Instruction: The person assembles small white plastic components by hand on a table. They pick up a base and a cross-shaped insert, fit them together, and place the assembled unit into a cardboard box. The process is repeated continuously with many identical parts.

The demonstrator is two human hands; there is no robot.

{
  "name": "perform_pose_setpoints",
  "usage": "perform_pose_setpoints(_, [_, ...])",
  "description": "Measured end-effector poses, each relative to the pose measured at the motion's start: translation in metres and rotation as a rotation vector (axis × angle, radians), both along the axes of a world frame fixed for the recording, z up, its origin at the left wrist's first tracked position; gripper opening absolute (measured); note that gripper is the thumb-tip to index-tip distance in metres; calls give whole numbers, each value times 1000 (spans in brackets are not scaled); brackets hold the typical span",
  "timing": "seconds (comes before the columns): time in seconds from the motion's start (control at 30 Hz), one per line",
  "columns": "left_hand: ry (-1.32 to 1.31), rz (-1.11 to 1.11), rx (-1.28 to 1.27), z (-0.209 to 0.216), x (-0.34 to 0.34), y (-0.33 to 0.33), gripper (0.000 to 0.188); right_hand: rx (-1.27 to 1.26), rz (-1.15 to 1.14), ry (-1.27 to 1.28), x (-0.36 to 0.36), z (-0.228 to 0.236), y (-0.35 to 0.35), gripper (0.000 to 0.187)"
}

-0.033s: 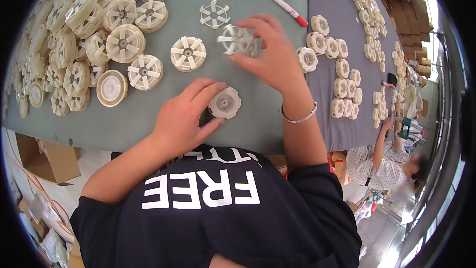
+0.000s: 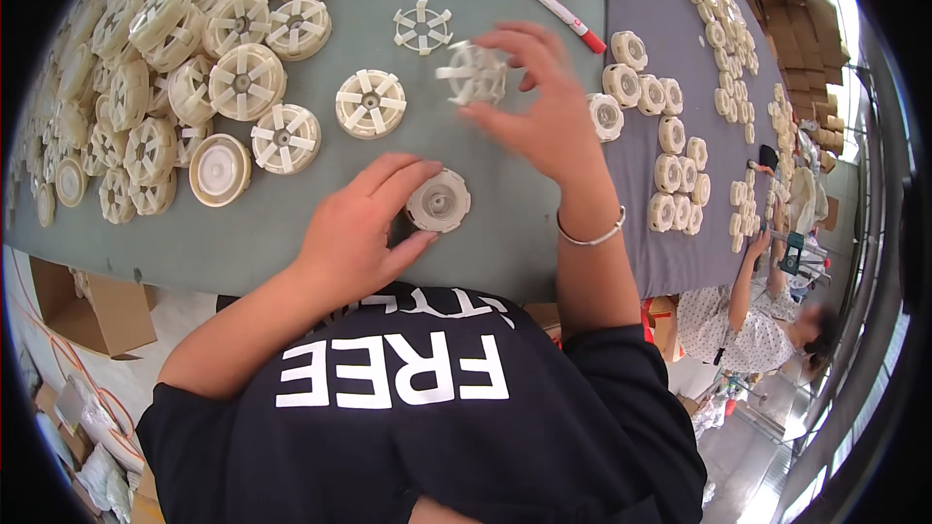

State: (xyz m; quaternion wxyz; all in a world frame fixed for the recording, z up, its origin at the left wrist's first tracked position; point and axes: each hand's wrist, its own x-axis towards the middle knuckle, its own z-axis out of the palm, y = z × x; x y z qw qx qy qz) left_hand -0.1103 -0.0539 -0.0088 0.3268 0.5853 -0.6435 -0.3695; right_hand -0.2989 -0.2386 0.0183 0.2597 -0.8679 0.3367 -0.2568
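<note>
My left hand curls around the left side of a round off-white plastic housing, which lies on the table with its stepped hollow centre facing up. Above and to the right, my right hand has a white spoked ring between thumb and fingers. That ring is smeared by motion, and the fingertips behind it are partly hidden. A second spoked ring lies flat just beyond it. Left of the ring in my hand, a round cream part with spokes sits alone on the table.
Many cream spoked parts are heaped at the left. A red-and-white marker lies at the far side. Several finished-looking round parts stand on the grey cloth at right. Another person works farther right; an open carton stands below left.
My right hand has shifted slightly to the right with the spoked ring, which has turned a little. My left hand and the housing stay in place.
</note>
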Motion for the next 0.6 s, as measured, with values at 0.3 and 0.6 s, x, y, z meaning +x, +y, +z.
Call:
perform_pose_setpoints(0.3, [96, 26, -38, -4, -1, -2, 52, 423, -400, -154, -59, 1, 30, 59])
perform_pose_setpoints(0.6, [182, 50, 51, 6, 2, -5, 67, -64, -268, -156, -59, 9, 27, 62])
